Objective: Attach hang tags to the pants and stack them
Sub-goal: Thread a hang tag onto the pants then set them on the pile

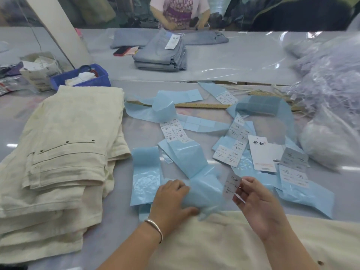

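Sticker label [231, 185]: near centre-right, pinched at its right edge by the fingers of the right hand [257, 199]; looks thin, light and floppy, likely tacky on one side, so best held by an edge.
Backing strip [202, 193]: glossy blue, slippery-looking, curls easily; the left hand [171, 197] presses and bunches it against the worktop [140, 133].
Hang tag [262, 152]: stiff white card, right of centre, lying among loose strips.
Pants in front [224, 242]: cream, soft, limp, nearest edge; lift by the waistband.
Stacked pants [58, 152]: folded pile, left.
Blue basket [97, 79]: far left.
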Action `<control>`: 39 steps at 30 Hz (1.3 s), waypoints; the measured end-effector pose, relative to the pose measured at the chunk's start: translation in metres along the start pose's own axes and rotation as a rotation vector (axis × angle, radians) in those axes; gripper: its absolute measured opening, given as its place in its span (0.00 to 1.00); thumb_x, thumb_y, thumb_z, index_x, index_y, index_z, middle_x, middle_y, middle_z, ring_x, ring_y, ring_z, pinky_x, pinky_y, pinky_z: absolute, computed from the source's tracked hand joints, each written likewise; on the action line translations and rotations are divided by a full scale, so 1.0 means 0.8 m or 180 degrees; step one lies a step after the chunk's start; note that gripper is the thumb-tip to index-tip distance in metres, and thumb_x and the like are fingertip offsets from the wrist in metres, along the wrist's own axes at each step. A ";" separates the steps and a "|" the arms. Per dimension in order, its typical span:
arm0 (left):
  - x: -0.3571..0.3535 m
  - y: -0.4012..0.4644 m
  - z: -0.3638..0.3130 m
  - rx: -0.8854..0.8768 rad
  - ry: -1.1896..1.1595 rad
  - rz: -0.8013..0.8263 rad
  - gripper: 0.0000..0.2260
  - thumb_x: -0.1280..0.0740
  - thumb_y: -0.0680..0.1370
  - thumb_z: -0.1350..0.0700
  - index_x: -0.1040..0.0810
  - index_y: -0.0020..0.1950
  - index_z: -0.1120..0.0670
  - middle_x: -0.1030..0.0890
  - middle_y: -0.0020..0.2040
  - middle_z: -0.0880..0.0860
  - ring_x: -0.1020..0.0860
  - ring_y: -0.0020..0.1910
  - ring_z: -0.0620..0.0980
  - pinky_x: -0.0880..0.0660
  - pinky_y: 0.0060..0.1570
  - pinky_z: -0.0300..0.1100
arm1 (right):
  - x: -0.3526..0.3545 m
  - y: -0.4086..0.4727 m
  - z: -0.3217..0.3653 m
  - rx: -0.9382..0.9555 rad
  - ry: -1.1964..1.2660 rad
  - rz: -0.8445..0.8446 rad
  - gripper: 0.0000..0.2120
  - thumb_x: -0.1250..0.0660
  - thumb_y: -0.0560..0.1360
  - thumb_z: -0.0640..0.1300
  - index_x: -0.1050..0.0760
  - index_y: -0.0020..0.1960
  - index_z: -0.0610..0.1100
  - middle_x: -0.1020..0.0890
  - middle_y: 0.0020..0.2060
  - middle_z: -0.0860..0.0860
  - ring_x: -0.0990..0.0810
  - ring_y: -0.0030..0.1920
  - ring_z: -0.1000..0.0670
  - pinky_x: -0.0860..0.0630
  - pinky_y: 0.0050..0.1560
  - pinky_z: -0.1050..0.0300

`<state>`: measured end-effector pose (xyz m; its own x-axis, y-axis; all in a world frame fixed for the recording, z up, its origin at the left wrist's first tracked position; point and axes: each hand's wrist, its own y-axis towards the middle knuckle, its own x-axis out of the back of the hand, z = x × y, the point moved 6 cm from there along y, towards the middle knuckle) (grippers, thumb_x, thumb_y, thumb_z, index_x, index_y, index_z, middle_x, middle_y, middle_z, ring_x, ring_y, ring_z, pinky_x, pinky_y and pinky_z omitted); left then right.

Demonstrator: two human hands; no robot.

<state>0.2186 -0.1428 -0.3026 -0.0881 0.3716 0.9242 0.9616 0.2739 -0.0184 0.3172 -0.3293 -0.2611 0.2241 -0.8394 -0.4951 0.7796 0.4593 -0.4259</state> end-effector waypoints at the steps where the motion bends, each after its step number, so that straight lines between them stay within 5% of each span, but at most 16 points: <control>1: 0.006 0.001 0.003 0.0016 0.0015 -0.0193 0.18 0.33 0.70 0.40 0.21 0.51 0.52 0.22 0.53 0.50 0.25 0.56 0.53 0.36 0.52 0.44 | 0.004 -0.004 -0.001 -0.0013 -0.0001 -0.0023 0.06 0.35 0.66 0.40 0.27 0.43 0.43 0.21 0.39 0.45 0.24 0.40 0.48 0.30 0.44 0.54; 3: 0.020 0.000 0.021 0.0309 -0.0164 -0.0573 0.10 0.29 0.73 0.51 0.25 0.39 0.56 0.22 0.42 0.55 0.23 0.46 0.59 0.35 0.42 0.47 | 0.013 -0.010 -0.002 -0.0037 -0.0016 -0.0042 0.06 0.35 0.66 0.40 0.27 0.43 0.43 0.21 0.39 0.45 0.25 0.39 0.48 0.30 0.44 0.54; 6: 0.053 -0.003 0.074 0.1441 -0.0583 -0.1163 0.13 0.30 0.75 0.58 0.32 0.35 0.54 0.23 0.40 0.61 0.24 0.41 0.63 0.33 0.38 0.51 | 0.027 -0.019 0.003 -0.0025 -0.0036 -0.0043 0.04 0.35 0.67 0.40 0.27 0.42 0.42 0.22 0.39 0.45 0.25 0.39 0.47 0.31 0.43 0.53; 8: 0.068 0.003 0.104 0.1955 -0.0679 -0.1164 0.03 0.33 0.75 0.61 0.25 0.42 0.60 0.22 0.48 0.65 0.23 0.48 0.65 0.29 0.45 0.54 | 0.036 -0.023 0.007 0.0000 -0.0087 -0.0029 0.04 0.36 0.67 0.39 0.27 0.42 0.42 0.21 0.40 0.44 0.24 0.40 0.47 0.31 0.43 0.53; 10: 0.068 0.011 0.110 0.2229 -0.1014 -0.0883 0.16 0.35 0.73 0.65 0.26 0.61 0.63 0.25 0.61 0.66 0.27 0.60 0.65 0.30 0.58 0.54 | 0.044 -0.028 0.012 0.0024 -0.0163 -0.0014 0.05 0.35 0.67 0.39 0.27 0.43 0.42 0.20 0.40 0.45 0.24 0.39 0.48 0.30 0.43 0.53; 13: 0.081 0.012 0.044 0.1793 -0.0779 -0.1178 0.32 0.34 0.72 0.66 0.40 0.75 0.65 0.35 0.71 0.66 0.37 0.70 0.64 0.41 0.70 0.52 | 0.057 -0.035 0.020 0.0018 -0.0278 0.0016 0.09 0.34 0.65 0.39 0.26 0.46 0.42 0.20 0.42 0.45 0.23 0.40 0.49 0.29 0.42 0.54; 16: 0.073 0.002 -0.072 0.0890 -0.0904 -0.1518 0.22 0.31 0.73 0.62 0.27 0.67 0.60 0.25 0.64 0.59 0.29 0.65 0.58 0.37 0.67 0.49 | 0.071 -0.043 0.036 0.0014 -0.0334 0.0083 0.09 0.33 0.65 0.40 0.26 0.45 0.43 0.20 0.41 0.45 0.23 0.40 0.49 0.29 0.43 0.54; 19: 0.025 -0.002 -0.176 0.0647 -0.2067 -0.0397 0.01 0.29 0.76 0.51 0.19 0.46 0.47 0.17 0.44 0.43 0.22 0.46 0.38 0.27 0.49 0.36 | 0.092 -0.050 0.060 0.0119 -0.0472 0.0096 0.08 0.33 0.65 0.39 0.26 0.44 0.43 0.18 0.39 0.46 0.22 0.38 0.50 0.28 0.41 0.55; 21: -0.002 -0.002 -0.225 0.0588 -0.2465 -0.0009 0.05 0.27 0.74 0.50 0.19 0.40 0.48 0.18 0.37 0.42 0.24 0.37 0.36 0.29 0.41 0.30 | 0.112 -0.056 0.076 0.0207 -0.0589 0.0121 0.05 0.34 0.70 0.35 0.26 0.44 0.42 0.17 0.39 0.46 0.21 0.38 0.50 0.27 0.41 0.56; 26: -0.025 0.011 -0.279 0.0831 -0.2471 -0.0274 0.11 0.25 0.72 0.59 0.23 0.31 0.53 0.26 0.27 0.42 0.31 0.29 0.40 0.32 0.34 0.34 | 0.176 -0.058 0.105 0.0215 -0.1030 0.0139 0.04 0.35 0.74 0.33 0.21 0.46 0.38 0.16 0.40 0.46 0.19 0.41 0.50 0.26 0.41 0.57; 30: -0.049 0.022 -0.302 0.1183 -0.2561 -0.0281 0.14 0.25 0.71 0.62 0.25 0.28 0.52 0.29 0.24 0.42 0.32 0.27 0.40 0.33 0.32 0.32 | 0.236 -0.033 0.143 0.0635 -0.1749 -0.0490 0.08 0.33 0.73 0.32 0.20 0.45 0.43 0.16 0.40 0.47 0.21 0.37 0.52 0.27 0.40 0.61; 36: -0.073 0.029 -0.324 0.1662 -0.3257 -0.0514 0.03 0.26 0.72 0.56 0.16 0.43 0.55 0.16 0.39 0.55 0.25 0.35 0.43 0.29 0.35 0.32 | 0.257 0.031 0.183 0.1098 -0.2823 -0.0533 0.08 0.31 0.71 0.34 0.22 0.42 0.46 0.18 0.37 0.51 0.20 0.40 0.50 0.26 0.43 0.59; 39: -0.075 0.034 -0.321 0.1981 -0.3738 -0.0728 0.02 0.28 0.75 0.59 0.16 0.45 0.55 0.15 0.42 0.52 0.24 0.41 0.46 0.28 0.39 0.37 | 0.221 0.062 0.178 0.1435 -0.3354 -0.0157 0.07 0.31 0.71 0.34 0.22 0.43 0.46 0.20 0.36 0.56 0.21 0.39 0.54 0.27 0.42 0.63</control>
<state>0.3172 -0.3855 -0.2608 -0.6992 0.7119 0.0654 0.6465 0.6687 -0.3673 0.4786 -0.4965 -0.2619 0.4001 -0.7774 0.4853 0.8921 0.4517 -0.0120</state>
